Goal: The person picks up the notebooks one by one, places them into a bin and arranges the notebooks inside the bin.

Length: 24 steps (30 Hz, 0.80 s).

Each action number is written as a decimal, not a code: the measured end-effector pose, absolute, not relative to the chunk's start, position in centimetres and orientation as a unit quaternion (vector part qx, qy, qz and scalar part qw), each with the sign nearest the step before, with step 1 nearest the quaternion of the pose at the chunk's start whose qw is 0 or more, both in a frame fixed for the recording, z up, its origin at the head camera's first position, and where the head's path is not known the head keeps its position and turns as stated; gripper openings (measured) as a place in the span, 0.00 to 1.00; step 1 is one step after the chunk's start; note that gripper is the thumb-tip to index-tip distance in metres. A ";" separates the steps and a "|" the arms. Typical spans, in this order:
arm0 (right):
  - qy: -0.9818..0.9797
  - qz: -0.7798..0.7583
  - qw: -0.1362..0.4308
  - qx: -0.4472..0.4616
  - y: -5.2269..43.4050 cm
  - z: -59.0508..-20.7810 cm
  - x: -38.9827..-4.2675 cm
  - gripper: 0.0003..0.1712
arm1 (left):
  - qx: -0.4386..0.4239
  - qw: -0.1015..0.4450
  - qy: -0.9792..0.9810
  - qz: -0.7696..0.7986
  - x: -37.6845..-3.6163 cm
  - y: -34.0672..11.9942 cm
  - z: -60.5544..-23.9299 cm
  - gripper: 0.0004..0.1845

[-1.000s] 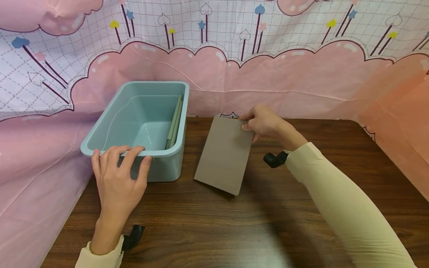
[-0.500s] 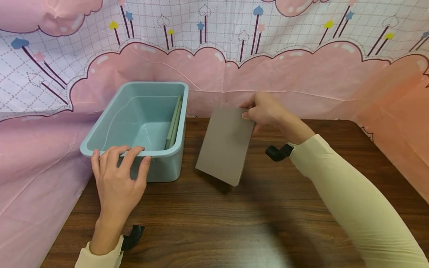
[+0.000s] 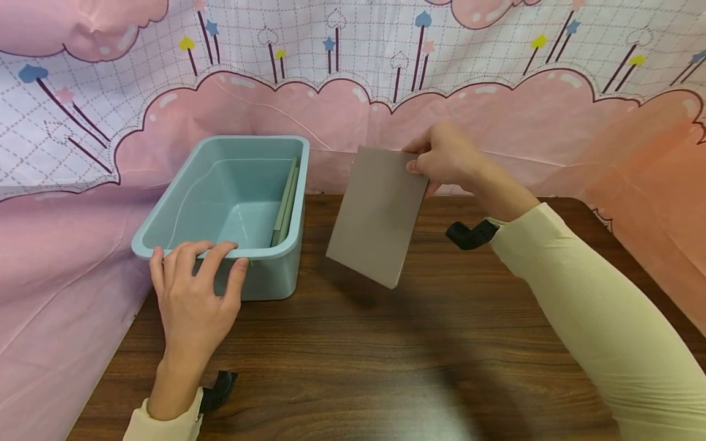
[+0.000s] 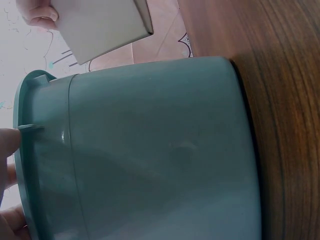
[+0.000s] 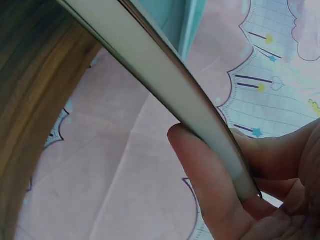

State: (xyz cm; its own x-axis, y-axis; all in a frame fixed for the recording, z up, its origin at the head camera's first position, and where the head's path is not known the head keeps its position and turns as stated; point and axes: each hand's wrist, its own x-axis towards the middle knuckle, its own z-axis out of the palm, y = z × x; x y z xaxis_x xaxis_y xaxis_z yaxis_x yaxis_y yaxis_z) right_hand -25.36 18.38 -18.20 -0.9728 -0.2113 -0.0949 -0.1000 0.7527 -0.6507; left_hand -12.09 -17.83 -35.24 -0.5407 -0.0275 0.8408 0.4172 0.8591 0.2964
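Grey board (image 3: 377,215), pinched at its top corner by right hand (image 3: 444,160), hung tilted above tabletop (image 3: 441,343) beside teal bin (image 3: 230,211); left hand (image 3: 191,294) fingers apparently lay relaxed on bin's near rim

1. We find no readable text, label, brand or number in any view.
2. The grey board (image 3: 377,215) shows a plain face with no print on it.
3. The bin (image 3: 237,202) carries no lettering on its walls or rim, in the head view or the left wrist view.
4. The backdrop (image 3: 353,92), across the upper part of the frame, bears only drawn shapes: pink clouds, a grid, and small stars, hearts and blobs on sticks. None of these reads as a letter or sign.
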 end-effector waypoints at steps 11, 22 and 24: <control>0.941 -0.323 0.056 -0.085 18.8 -15.8 -25.2 0.22 | -0.115 0.466 -0.843 -0.243 -12.1 -17.8 -35.3 0.22; 0.940 -0.333 0.036 -0.069 18.9 -13.6 -24.9 0.24 | -0.117 0.465 -0.844 -0.241 -12.2 -17.8 -35.4 0.22; 0.941 -0.331 0.030 -0.064 18.9 -13.3 -24.9 0.23 | -0.116 0.464 -0.845 -0.240 -12.2 -17.8 -35.3 0.22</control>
